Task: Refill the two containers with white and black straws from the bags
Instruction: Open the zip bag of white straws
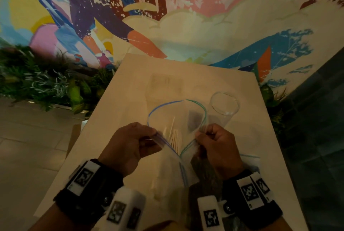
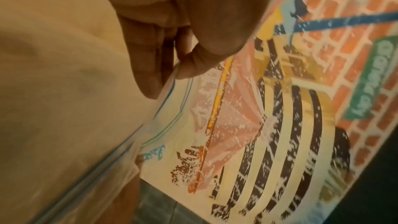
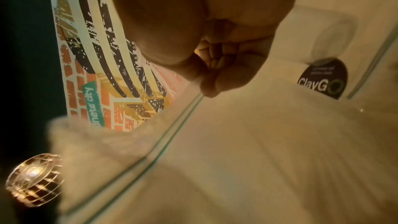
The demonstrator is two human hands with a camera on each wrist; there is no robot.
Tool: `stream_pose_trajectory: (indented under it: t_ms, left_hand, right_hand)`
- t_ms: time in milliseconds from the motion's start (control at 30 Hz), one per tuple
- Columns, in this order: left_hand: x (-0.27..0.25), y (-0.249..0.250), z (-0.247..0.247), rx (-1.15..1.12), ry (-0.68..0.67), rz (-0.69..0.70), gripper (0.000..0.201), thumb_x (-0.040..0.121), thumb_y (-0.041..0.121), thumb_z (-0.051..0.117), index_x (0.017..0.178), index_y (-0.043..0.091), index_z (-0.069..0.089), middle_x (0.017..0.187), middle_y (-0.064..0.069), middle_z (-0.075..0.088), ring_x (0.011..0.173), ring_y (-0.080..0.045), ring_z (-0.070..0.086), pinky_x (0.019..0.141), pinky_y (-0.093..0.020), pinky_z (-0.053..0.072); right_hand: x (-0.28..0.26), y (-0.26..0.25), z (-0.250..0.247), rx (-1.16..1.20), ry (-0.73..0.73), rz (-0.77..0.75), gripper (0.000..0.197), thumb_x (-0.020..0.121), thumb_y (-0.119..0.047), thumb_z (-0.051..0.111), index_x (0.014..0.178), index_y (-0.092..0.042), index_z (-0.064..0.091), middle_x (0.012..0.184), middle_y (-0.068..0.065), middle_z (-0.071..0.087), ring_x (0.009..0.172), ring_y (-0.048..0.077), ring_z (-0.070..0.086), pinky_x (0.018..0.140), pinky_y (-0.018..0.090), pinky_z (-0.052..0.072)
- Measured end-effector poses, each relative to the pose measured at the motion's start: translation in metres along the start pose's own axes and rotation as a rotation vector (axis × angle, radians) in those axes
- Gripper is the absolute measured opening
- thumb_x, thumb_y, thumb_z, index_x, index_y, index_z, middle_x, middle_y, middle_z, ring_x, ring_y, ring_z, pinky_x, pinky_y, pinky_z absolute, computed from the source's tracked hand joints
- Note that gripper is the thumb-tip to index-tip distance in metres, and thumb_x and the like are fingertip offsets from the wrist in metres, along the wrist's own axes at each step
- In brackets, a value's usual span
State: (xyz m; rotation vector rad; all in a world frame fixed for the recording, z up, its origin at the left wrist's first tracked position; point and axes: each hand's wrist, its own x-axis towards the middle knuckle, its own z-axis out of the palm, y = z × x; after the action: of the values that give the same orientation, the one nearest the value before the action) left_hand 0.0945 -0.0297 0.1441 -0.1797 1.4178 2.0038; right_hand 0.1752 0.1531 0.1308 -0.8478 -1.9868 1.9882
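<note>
My two hands hold a clear zip bag above the table and pull its mouth wide apart. My left hand pinches the blue-lined lip, seen close up as thumb against fingers. My right hand pinches the green-lined lip. White straws stand inside the bag between my hands. A clear empty glass stands just beyond my right hand. A second bag lies under my right wrist, with something dark in it that I cannot make out.
The beige table narrows toward a painted mural wall. Green plants line the floor to the left. A dark round sticker lies on the table near the glass. A wire globe lamp glows in the right wrist view.
</note>
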Motion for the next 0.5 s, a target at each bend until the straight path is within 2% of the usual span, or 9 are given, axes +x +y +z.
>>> stream_pose_trajectory:
  t_ms: [100, 200, 300, 367, 433, 467, 500]
  left_hand:
    - [0.002, 0.001, -0.01, -0.136, -0.015, -0.053, 0.023, 0.084, -0.002, 0.043, 0.066, 0.007, 0.053, 0.064, -0.011, 0.062, 0.053, -0.02, 0.065, 0.05, -0.029, 0.056]
    - [0.003, 0.001, -0.021, -0.245, 0.014, -0.101, 0.016, 0.082, 0.003, 0.041, 0.074, 0.015, 0.047, 0.057, -0.004, 0.047, 0.043, -0.013, 0.047, 0.041, -0.024, 0.047]
    - [0.006, -0.006, -0.029, -0.132, 0.016, -0.093, 0.015, 0.074, 0.01, 0.052, 0.066, 0.019, 0.044, 0.051, 0.003, 0.031, 0.035, -0.01, 0.032, 0.035, -0.017, 0.032]
    - [0.009, -0.011, -0.03, -0.069, 0.033, -0.062, 0.015, 0.076, 0.012, 0.054, 0.066, 0.019, 0.046, 0.048, 0.004, 0.03, 0.034, -0.01, 0.031, 0.036, -0.016, 0.032]
    - [0.009, -0.01, -0.029, -0.081, 0.014, -0.038, 0.01, 0.082, 0.011, 0.052, 0.074, 0.018, 0.052, 0.047, 0.003, 0.037, 0.034, -0.01, 0.036, 0.035, -0.018, 0.035]
    - [0.008, -0.008, -0.029, -0.134, -0.035, -0.021, 0.006, 0.078, 0.012, 0.058, 0.079, 0.016, 0.054, 0.049, 0.001, 0.043, 0.037, -0.011, 0.041, 0.036, -0.019, 0.039]
    - [0.008, -0.007, -0.032, -0.205, -0.102, 0.006, 0.022, 0.067, 0.014, 0.069, 0.085, 0.015, 0.057, 0.055, -0.001, 0.05, 0.042, -0.012, 0.047, 0.04, -0.021, 0.044]
  right_hand:
    - [0.006, 0.006, -0.015, 0.059, 0.097, 0.074, 0.015, 0.091, -0.002, 0.058, 0.077, -0.006, 0.061, 0.052, 0.004, 0.061, 0.043, 0.013, 0.054, 0.042, 0.026, 0.047]
    - [0.011, 0.009, -0.029, 0.323, 0.127, 0.191, 0.012, 0.095, -0.005, 0.051, 0.086, -0.007, 0.06, 0.069, 0.01, 0.069, 0.059, 0.02, 0.066, 0.049, 0.03, 0.055]
    - [0.013, 0.012, -0.035, 0.55, 0.079, 0.295, 0.016, 0.096, -0.007, 0.044, 0.091, -0.006, 0.059, 0.063, 0.007, 0.069, 0.052, 0.016, 0.066, 0.045, 0.028, 0.055]
    - [0.014, 0.017, -0.035, 0.571, 0.057, 0.333, 0.019, 0.095, -0.009, 0.045, 0.1, -0.004, 0.063, 0.069, 0.01, 0.067, 0.054, 0.018, 0.062, 0.046, 0.028, 0.053]
    - [0.013, 0.019, -0.034, 0.572, 0.029, 0.342, 0.028, 0.093, -0.012, 0.046, 0.113, -0.002, 0.063, 0.091, 0.017, 0.067, 0.072, 0.025, 0.062, 0.06, 0.035, 0.051]
    - [0.013, 0.018, -0.034, 0.584, 0.016, 0.34, 0.031, 0.091, -0.013, 0.048, 0.116, -0.003, 0.063, 0.1, 0.017, 0.067, 0.08, 0.027, 0.063, 0.065, 0.037, 0.052]
    - [0.013, 0.016, -0.035, 0.594, -0.005, 0.334, 0.033, 0.086, -0.015, 0.053, 0.116, -0.006, 0.063, 0.104, 0.016, 0.068, 0.083, 0.027, 0.065, 0.066, 0.036, 0.054]
